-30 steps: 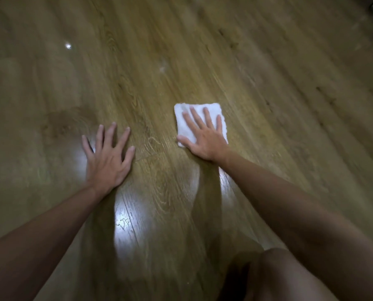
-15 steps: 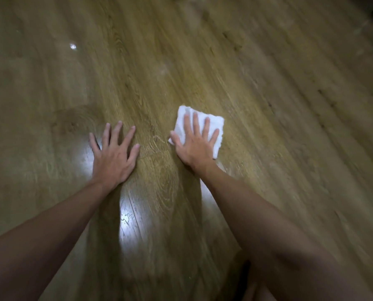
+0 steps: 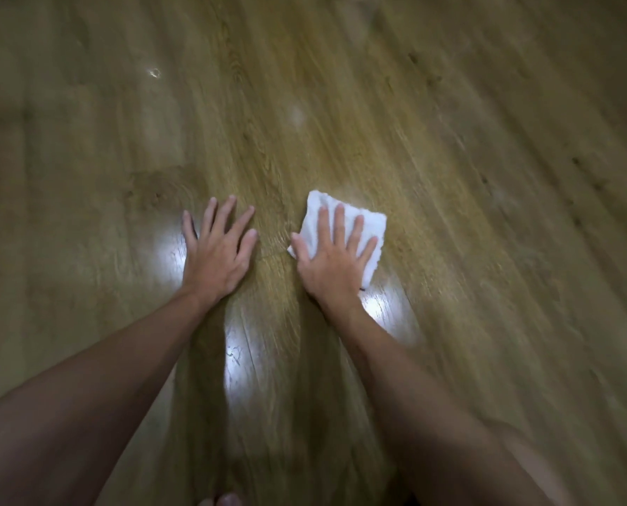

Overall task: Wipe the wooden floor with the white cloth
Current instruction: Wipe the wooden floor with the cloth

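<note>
A folded white cloth (image 3: 372,228) lies flat on the wooden floor (image 3: 450,177) in the middle of the view. My right hand (image 3: 332,255) presses down on it with straight, spread fingers and covers most of its near left part. My left hand (image 3: 219,250) rests flat on the bare boards just to the left of the cloth, fingers spread, holding nothing. A narrow strip of floor separates the two hands.
Glossy brown planks run away from me on all sides, with bright light reflections near both wrists. A small shiny spot (image 3: 155,73) sits on the boards at the far left. Part of my foot (image 3: 224,500) shows at the bottom edge.
My right hand has slid the cloth left and nearer to me, close to my left hand. The left hand has stayed planted on the floor.
</note>
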